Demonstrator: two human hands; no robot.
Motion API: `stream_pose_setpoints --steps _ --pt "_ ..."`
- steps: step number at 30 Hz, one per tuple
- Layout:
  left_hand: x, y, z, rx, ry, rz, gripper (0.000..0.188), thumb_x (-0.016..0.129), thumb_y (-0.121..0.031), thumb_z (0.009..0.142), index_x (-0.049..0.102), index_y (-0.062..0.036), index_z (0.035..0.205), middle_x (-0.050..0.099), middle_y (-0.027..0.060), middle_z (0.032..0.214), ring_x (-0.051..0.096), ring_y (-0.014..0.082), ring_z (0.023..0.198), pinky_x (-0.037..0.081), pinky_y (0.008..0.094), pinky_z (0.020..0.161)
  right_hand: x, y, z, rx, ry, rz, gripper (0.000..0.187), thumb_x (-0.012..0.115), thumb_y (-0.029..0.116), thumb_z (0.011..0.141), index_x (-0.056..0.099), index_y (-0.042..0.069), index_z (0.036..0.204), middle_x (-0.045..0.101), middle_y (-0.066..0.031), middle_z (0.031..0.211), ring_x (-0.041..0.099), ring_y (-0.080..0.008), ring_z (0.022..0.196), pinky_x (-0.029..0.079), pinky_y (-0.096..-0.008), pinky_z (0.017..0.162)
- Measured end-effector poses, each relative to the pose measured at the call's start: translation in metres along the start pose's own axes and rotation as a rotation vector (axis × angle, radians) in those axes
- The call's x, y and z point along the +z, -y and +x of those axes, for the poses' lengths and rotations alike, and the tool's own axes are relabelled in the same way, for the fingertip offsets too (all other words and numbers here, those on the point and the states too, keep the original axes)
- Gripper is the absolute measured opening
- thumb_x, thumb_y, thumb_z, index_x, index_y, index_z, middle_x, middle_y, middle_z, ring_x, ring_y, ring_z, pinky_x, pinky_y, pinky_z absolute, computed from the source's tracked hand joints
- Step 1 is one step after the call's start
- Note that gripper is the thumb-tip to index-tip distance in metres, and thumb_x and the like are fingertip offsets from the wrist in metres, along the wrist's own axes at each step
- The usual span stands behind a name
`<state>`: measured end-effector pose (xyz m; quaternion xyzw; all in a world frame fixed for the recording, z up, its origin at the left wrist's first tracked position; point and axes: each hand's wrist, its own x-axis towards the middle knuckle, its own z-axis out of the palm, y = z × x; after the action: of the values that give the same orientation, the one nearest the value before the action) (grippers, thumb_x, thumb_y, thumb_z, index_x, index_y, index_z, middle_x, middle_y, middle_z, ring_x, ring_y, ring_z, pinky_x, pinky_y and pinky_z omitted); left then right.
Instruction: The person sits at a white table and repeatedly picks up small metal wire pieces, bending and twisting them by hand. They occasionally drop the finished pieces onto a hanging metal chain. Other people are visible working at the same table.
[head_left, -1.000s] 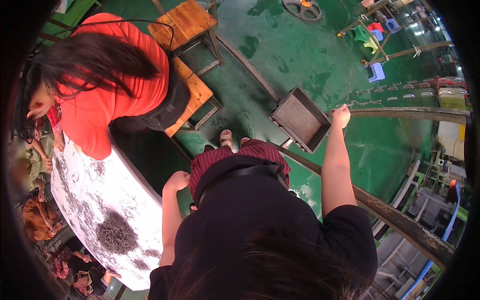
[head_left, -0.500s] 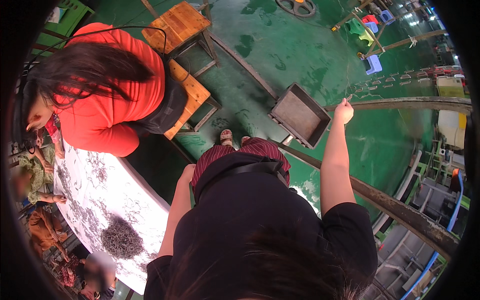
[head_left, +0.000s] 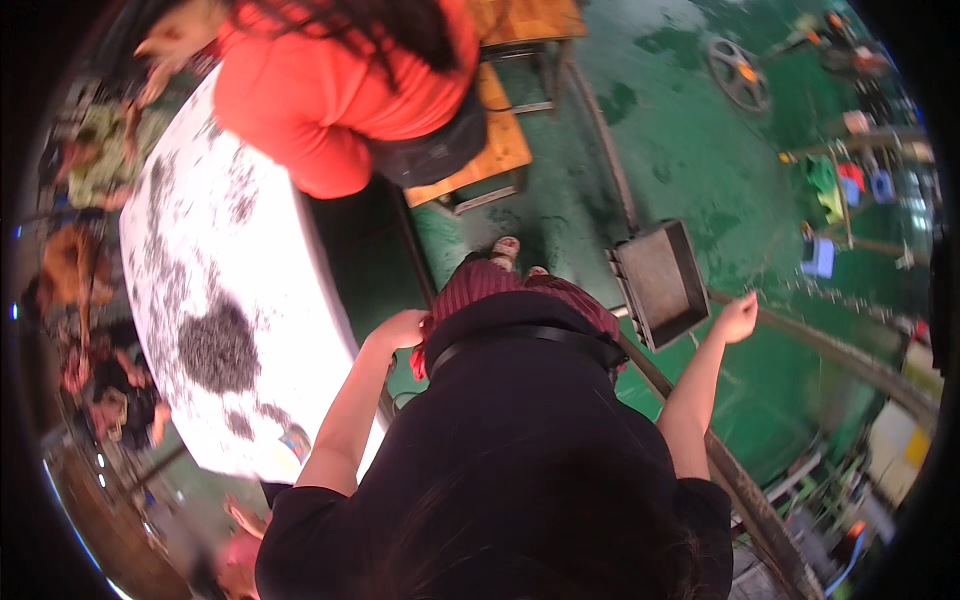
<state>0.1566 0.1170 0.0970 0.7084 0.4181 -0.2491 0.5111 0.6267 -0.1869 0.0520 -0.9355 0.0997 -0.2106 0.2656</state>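
Note:
My right hand (head_left: 737, 318) is held out at the right, just beyond a dark grey shallow tray (head_left: 665, 285). Its fingers are closed in a pinch, and whatever sits at their tips is too small to make out. At my left hip, my left hand (head_left: 400, 328) has its fingers curled in beside my striped dark red trousers (head_left: 470, 290). A bit of bright red shows just under that hand, and I cannot tell what it is. The white-topped table (head_left: 290, 330) left of me bears a heap of small dark pieces (head_left: 218, 347), with more scattered around it.
A co-worker in a red top (head_left: 340, 90) sits on a wooden bench (head_left: 505, 150) at the table. More people line its far side. A cup-like container (head_left: 292, 447) stands near my left forearm. A long rail (head_left: 740, 480) crosses at the right over the green floor (head_left: 660, 160).
My view has turned and shifted, so the table, co-worker and tray sit elsewhere in it. My right arm is lower and more bent. The cup-like container has come into view.

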Motion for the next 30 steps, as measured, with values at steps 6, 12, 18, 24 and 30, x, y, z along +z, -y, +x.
stream_pose_setpoints --steps 6,12,18,24,30 --pt "0.005 0.004 -0.043 -0.063 -0.005 0.006 0.030 0.044 -0.010 0.068 0.057 -0.0048 0.094 0.059 0.0151 0.086 0.056 0.0293 0.085 0.042 0.0366 0.071 0.010 0.049 -0.028 -0.296 0.098 0.394 0.029 0.046 0.025 0.086 0.062 0.002 0.090 0.059 -0.0085 0.070 0.053 -0.0176 0.058 0.042 -0.0301 0.052" --pt "0.042 -0.003 -0.096 -0.101 -0.343 -0.115 0.032 0.042 -0.009 0.073 0.055 -0.0049 0.102 0.060 0.0094 0.083 0.057 0.0243 0.081 0.042 0.0334 0.073 0.024 0.109 -0.064 -0.551 0.344 0.559 0.025 0.045 0.019 0.086 0.060 0.000 0.093 0.047 -0.0010 0.058 0.041 -0.0085 0.052 0.036 -0.0238 0.048" --pt "0.087 -0.032 -0.158 -0.152 -0.657 -0.354 0.030 0.049 -0.006 0.070 0.053 0.0009 0.099 0.058 0.0138 0.078 0.056 0.0264 0.074 0.044 0.0333 0.069 0.077 0.138 -0.124 -0.869 0.878 0.656 0.020 0.046 0.011 0.084 0.059 -0.003 0.088 0.060 -0.0111 0.074 0.054 -0.0172 0.060 0.043 -0.0278 0.056" --pt "0.172 -0.010 -0.162 -0.317 -0.702 -0.568 0.028 0.050 -0.013 0.072 0.055 -0.0024 0.098 0.058 0.0164 0.085 0.056 0.0300 0.079 0.044 0.0354 0.072 0.069 0.206 -0.218 -1.176 1.153 0.746 0.018 0.048 0.009 0.083 0.059 -0.004 0.088 0.061 -0.0144 0.081 0.058 -0.0235 0.069 0.045 -0.0302 0.062" --pt "0.185 0.014 -0.147 -0.380 -0.986 -0.633 0.026 0.053 -0.016 0.072 0.056 -0.0033 0.094 0.059 0.0128 0.080 0.057 0.0283 0.074 0.045 0.0349 0.067 0.029 0.261 -0.307 -1.381 1.357 0.925 0.018 0.048 0.009 0.083 0.059 -0.004 0.087 0.062 -0.0130 0.081 0.058 -0.0215 0.069 0.044 -0.0289 0.064"
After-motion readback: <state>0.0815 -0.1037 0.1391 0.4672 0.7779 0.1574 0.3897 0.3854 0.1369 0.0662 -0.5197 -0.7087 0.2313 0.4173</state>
